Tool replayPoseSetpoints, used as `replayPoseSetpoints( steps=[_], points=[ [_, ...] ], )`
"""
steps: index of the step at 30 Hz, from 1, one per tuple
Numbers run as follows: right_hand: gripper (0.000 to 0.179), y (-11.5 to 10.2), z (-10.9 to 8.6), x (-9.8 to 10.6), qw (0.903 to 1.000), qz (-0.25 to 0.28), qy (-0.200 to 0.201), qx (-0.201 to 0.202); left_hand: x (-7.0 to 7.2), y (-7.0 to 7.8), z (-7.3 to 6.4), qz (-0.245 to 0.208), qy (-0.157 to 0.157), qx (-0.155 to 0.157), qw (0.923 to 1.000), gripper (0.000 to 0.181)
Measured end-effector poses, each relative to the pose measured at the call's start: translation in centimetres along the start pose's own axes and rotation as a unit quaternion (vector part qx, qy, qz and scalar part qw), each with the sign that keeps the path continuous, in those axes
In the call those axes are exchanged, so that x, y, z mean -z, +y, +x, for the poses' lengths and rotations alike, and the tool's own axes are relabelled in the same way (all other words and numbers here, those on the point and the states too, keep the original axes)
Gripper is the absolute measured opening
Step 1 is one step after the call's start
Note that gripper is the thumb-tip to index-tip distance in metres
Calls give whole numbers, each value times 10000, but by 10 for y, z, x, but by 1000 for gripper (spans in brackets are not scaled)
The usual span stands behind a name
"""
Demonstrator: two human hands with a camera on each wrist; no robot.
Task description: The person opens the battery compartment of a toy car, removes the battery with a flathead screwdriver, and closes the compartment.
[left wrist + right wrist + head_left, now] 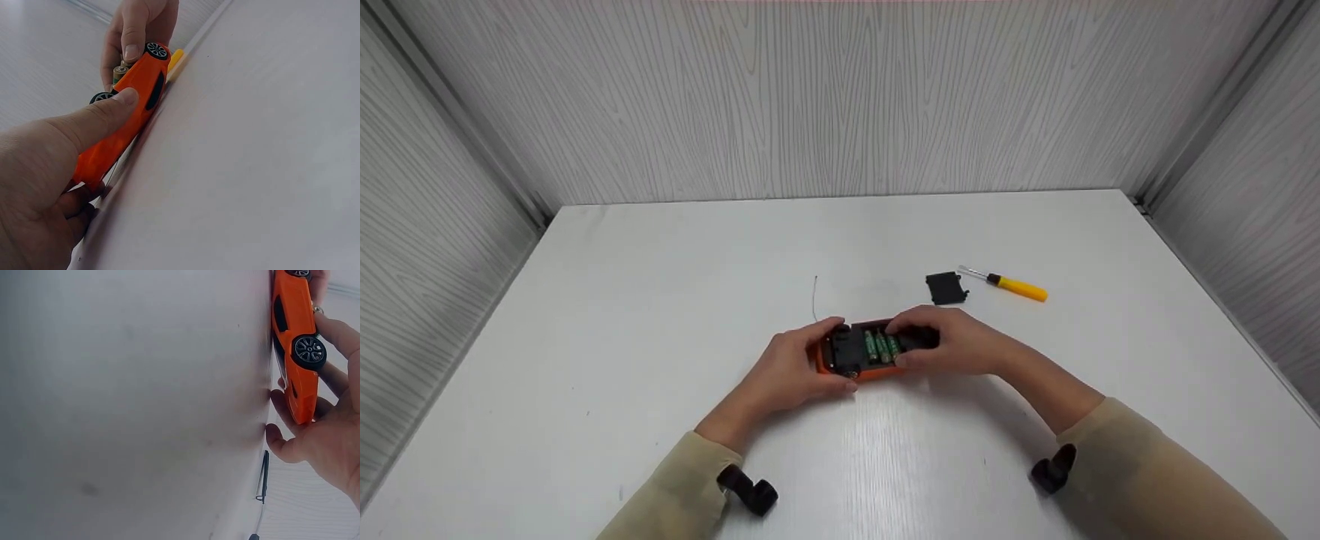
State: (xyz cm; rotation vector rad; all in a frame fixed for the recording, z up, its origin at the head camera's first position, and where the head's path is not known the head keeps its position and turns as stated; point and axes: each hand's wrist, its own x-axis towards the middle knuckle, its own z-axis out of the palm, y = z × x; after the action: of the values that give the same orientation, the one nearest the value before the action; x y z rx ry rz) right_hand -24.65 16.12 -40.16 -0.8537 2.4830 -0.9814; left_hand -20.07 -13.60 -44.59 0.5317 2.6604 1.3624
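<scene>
An orange toy car (877, 373) lies upside down on the table, its black underside and wheels facing up. My left hand (787, 373) grips one end of it, thumb along the near side and fingers around the far side. Several green batteries (871, 346) lie side by side in the open compartment of the car. At the other end, my right hand (964, 343) pinches the rightmost battery (894, 346) between thumb and index finger. In the left wrist view, a metal battery end (120, 70) stands up above the car's edge by the right thumb.
Behind the right hand lies a black battery cover (946, 288), close to a screwdriver (1020, 288) with a yellow handle. A thin wire antenna (814, 298) sticks out from the car toward the back. Grey wood-grain panels (840, 97) enclose the white table (675, 262).
</scene>
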Motion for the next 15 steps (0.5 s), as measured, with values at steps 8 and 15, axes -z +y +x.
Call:
replayPoseSetpoints(
  steps=[8, 15],
  points=[
    [42, 3, 3, 0, 9996, 283, -53, -22, -1, -1, 0, -26, 49, -46, 10000, 95],
    [43, 6, 3, 0, 9983, 573, -81, -70, -2, 0, 1, 76, 62, -97, 9999, 95]
  ],
)
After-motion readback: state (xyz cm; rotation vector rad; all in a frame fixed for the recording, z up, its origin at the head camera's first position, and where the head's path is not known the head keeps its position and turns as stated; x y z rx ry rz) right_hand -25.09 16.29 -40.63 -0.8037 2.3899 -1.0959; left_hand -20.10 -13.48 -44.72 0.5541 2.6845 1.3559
